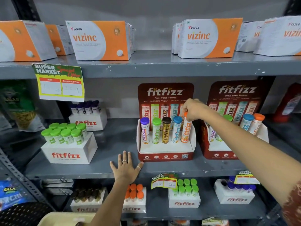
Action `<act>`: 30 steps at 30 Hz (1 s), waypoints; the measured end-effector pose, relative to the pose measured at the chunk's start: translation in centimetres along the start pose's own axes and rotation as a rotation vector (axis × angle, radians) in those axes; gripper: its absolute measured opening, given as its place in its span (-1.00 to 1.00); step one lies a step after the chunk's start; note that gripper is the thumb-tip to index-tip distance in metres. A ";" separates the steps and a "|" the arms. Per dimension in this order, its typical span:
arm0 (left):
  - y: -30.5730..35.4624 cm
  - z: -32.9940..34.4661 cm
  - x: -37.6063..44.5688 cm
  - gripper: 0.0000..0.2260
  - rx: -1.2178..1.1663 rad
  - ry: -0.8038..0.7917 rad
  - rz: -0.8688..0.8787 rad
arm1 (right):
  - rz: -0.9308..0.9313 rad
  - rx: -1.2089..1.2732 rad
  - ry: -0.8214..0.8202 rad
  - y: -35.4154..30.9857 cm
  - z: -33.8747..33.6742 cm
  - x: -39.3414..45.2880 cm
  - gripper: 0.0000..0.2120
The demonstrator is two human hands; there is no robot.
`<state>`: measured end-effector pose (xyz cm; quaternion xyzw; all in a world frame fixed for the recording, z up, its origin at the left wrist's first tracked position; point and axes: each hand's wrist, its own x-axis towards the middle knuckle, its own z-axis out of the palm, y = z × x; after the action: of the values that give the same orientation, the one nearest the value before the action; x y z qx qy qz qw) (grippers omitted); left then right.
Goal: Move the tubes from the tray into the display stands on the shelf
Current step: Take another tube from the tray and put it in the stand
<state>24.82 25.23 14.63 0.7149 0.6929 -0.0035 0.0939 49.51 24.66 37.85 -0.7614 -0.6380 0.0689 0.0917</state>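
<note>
Right hand (193,109) up at the red display stand (166,154), fingers (187,110) pinched on the cap of the orange tube (185,131), standing tall in the last slot, straight below them; left hand (126,167) flat, fingers apart, on the shelf (101,170), holding nothing.

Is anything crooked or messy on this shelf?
Mostly tidy. The orange tube leans a little in the middle display stand, because the right hand is holding its cap; the other four stand straighter. The yellow price tag on the upper shelf edge also hangs a bit tilted.
</note>
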 end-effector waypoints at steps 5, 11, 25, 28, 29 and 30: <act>0.1 -0.3 -0.3 -0.31 -0.002 -0.001 0.006 | -0.015 -0.003 -0.001 0.1 0.7 0.2 -0.68; 0.2 -0.6 -0.6 -0.32 -0.003 0.000 0.005 | -0.023 -0.007 -0.006 0.5 1.9 0.5 -0.58; -1.5 -1.0 -3.0 -0.45 -0.156 0.216 -0.002 | -0.278 -0.101 0.376 -5.0 5.1 -3.3 -0.68; -3.4 -1.5 -4.2 -0.52 -0.155 0.346 -0.023 | -0.412 -0.050 0.364 -7.7 7.0 -4.3 -0.65; -4.2 -1.7 -4.6 -0.54 -0.157 0.374 -0.043 | -0.461 -0.040 0.352 -8.8 7.8 -4.5 -0.66; -5.2 -1.7 -5.1 -0.55 -0.160 0.398 -0.069 | -0.504 -0.036 0.338 -9.9 8.7 -4.7 -0.67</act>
<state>19.22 20.51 16.30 0.6677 0.7199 0.1893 0.0115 37.28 22.20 31.54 -0.5812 -0.7838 -0.0950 0.1971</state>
